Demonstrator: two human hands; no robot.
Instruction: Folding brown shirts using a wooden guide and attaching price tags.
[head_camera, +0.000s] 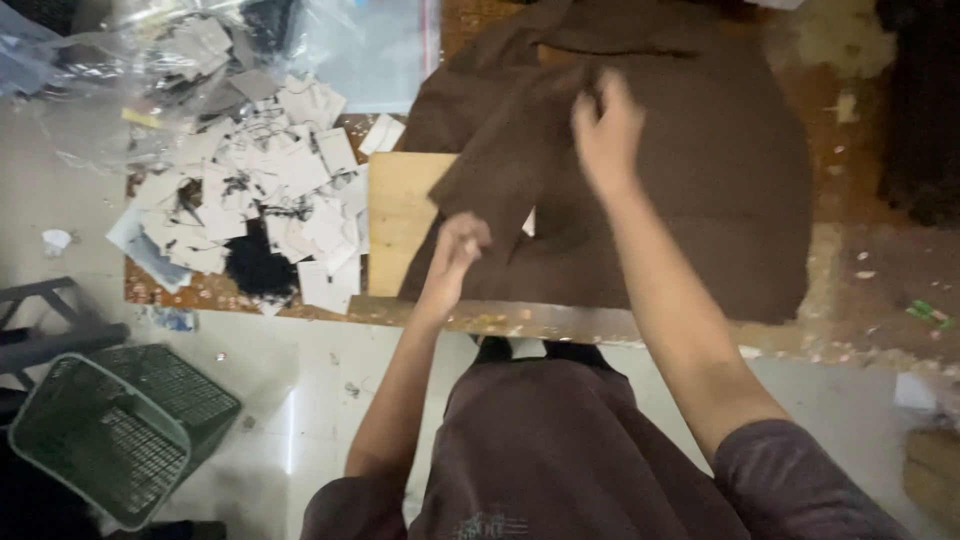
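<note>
My left grip (455, 250) pinched the brown garment's (700, 170) flap at the desk (400, 210) edge; right grip (605, 130) clutched its collar. White card tags (290, 190) heaped left; green basket (100, 440) below.

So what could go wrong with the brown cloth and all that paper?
The left hand and right hand are both on the brown cloth. A sweeping fold might brush the loose paper tags beside it and knock some off the table edge. The cloth's lower hem also lies near that edge, so a tug toward the body could perhaps slide it off onto the floor.
</note>
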